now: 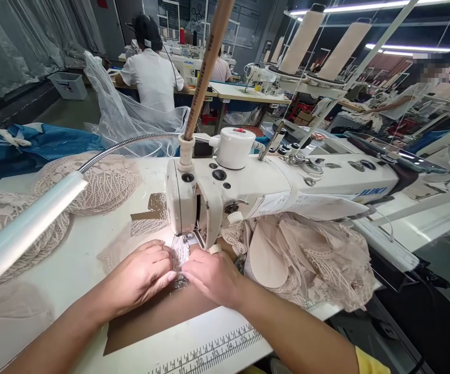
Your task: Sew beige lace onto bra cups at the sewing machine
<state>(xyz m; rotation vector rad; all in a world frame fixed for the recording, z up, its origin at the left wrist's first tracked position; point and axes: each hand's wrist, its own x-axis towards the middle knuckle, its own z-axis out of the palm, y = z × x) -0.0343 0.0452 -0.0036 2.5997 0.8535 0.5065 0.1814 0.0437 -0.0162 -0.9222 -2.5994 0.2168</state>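
Observation:
Beige lace fabric [180,251] lies under the presser foot of a white sewing machine [279,174], brightly lit near the needle. To the left of the needle, my left hand [147,272] is closed on the lace, fingers bent and thumb pointing inward. My right hand [211,275] pinches the same lace from the right, close to the machine head. The two thumbs nearly meet in front of the foot. My fingertips partly cover the fabric edge. A sheer part of the piece spreads out beyond my left hand.
Lace bra cups [92,182] sit at the left behind a lamp [30,234] on a flexible neck. A heap of beige lace pieces [310,254] lies right of the machine. A ruler strip [213,353] runs along the front edge. A person in a white shirt [150,78] sits ahead.

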